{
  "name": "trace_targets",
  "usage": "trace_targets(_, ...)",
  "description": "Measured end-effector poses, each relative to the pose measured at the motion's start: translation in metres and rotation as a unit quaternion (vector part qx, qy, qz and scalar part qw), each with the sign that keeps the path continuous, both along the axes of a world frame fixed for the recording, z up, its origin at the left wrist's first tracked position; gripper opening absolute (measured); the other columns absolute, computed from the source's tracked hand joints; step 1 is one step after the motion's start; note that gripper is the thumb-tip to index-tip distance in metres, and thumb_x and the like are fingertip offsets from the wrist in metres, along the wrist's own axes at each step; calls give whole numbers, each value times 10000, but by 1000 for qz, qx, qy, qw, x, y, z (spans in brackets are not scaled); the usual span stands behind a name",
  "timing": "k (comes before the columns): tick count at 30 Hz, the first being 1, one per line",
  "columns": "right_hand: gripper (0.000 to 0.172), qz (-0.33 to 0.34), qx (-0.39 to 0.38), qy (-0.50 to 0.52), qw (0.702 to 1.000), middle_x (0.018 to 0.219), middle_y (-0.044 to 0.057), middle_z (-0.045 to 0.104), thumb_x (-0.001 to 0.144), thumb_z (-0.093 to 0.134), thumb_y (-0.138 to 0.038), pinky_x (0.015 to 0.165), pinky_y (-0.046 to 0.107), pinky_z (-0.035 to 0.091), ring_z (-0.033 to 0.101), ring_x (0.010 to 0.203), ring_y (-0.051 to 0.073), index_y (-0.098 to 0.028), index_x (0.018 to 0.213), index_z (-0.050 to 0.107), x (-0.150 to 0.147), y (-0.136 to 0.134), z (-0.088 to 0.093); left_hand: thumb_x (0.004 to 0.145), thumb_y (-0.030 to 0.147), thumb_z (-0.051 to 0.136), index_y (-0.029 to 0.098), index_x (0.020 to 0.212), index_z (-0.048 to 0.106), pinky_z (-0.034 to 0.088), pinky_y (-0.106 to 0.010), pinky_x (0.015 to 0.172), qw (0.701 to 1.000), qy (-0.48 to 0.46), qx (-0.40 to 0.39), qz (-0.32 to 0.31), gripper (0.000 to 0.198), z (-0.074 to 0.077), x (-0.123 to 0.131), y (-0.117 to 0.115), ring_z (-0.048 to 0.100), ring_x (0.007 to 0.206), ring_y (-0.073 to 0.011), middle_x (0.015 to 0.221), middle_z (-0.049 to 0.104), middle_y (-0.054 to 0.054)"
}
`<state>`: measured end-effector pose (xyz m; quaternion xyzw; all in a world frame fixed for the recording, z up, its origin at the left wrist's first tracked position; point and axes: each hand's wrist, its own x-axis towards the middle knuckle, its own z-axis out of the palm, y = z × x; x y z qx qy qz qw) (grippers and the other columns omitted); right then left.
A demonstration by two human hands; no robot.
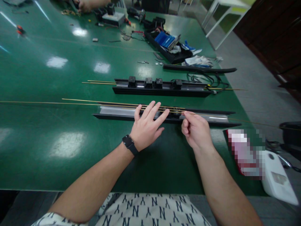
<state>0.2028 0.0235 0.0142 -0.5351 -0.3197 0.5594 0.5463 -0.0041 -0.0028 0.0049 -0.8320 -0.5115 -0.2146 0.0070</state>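
In the head view, the thin brass-coloured rods (80,100) lie across the middle, along and over a black channel (117,118), with long free ends toward nine o'clock and one toward three. I judge them light, springy and smooth; they may bend or roll easily, so it seems best to hold them lightly near the middle, supporting the long ends. The left hand (147,128), just toward six o'clock from the centre, spreads its fingers over the rods; whether it presses them, I cannot tell. The right hand (198,128), between three and four o'clock, pinches a rod between thumb and forefinger, the other fingers being curled. About writing: the printed shirt (150,207) at six o'clock repeats the letters N and Y. The wristwatch (128,142) shows no readable mark, and the red-edged item (246,153) at four o'clock is pixelated, therefore unreadable.
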Motion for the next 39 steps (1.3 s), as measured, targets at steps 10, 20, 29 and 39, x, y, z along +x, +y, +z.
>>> trace_targets(10, 304, -10, -5, -3, 1000, 487, -59, 553, 744, 872, -366, 267, 172, 218, 395, 313, 70, -160, 872, 689, 2, 1, -2, 934, 406, 708, 298, 1574, 485, 148, -625, 1274, 1000, 2, 0, 2, 686, -1, 1, 0, 337, 1593, -342, 1688, 422, -142)
trace_targets(20, 373, -13, -10, 1, 1000, 510, -64, 583, 712, 912, -385, 265, 153, 233, 405, 320, 61, -166, 935, 708, -3, 0, -5, 932, 415, 710, 299, 1576, 484, 148, -612, 1272, 1000, 2, 4, 4, 692, -3, 1, 0, 342, 1590, -345, 1689, 420, -142)
trace_targets(29, 353, -9, -16, 10, 1000, 489, -54, 562, 696, 914, -352, 266, 161, 228, 393, 319, 61, -136, 902, 725, -1, 1, -1, 937, 415, 703, 294, 1575, 486, 153, -615, 1274, 1000, 4, 4, 1, 685, -1, 0, 0, 346, 1588, -351, 1685, 426, -148)
trace_targets(39, 344, 0, -3, 2, 1000, 475, -57, 547, 729, 898, -376, 261, 165, 212, 382, 303, 62, -140, 887, 704, 0, 1, -2, 937, 407, 705, 296, 1570, 494, 161, -610, 1275, 1000, -1, 3, -1, 676, -1, 0, 0, 350, 1587, -340, 1685, 428, -145)
